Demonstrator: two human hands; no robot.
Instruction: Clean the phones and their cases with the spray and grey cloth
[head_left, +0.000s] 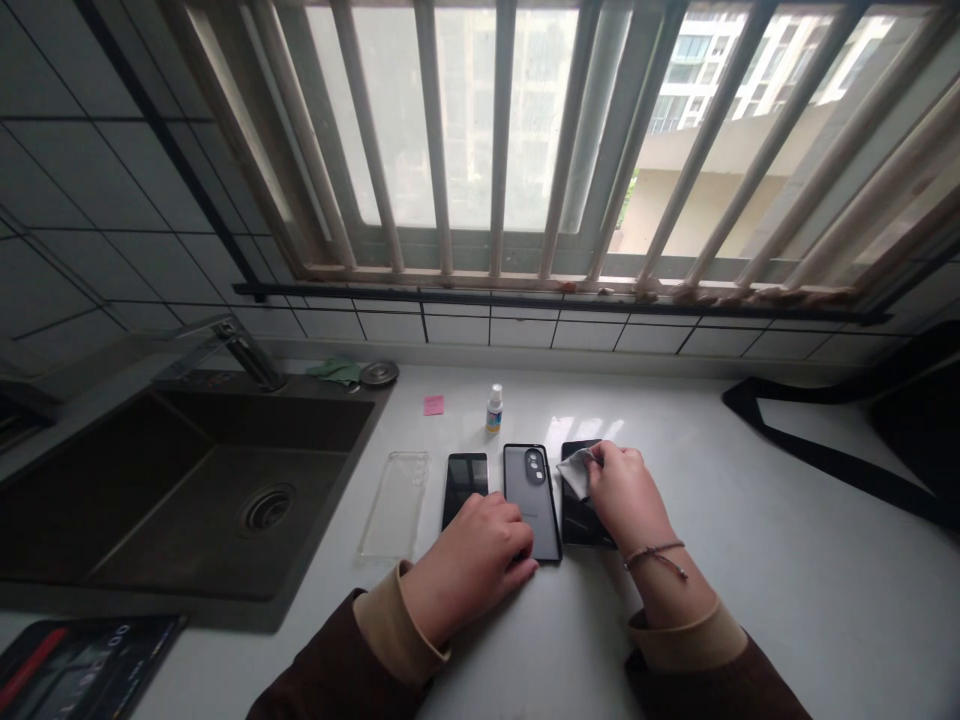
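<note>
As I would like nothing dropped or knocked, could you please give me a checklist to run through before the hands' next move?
1. Pale wipe gripped by the right hand: ok, pinched in the fingers.
2. Rightmost phone lying flat: ok.
3. Leftmost phone fully visible: not ok, the left hand hides its lower part.
4. Small bottle upright, apart from both hands: ok.
5. Rightmost phone free of smears: cannot tell.

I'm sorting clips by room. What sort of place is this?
Probably a kitchen: a dark sink with a faucet is set into a long white counter.
</note>
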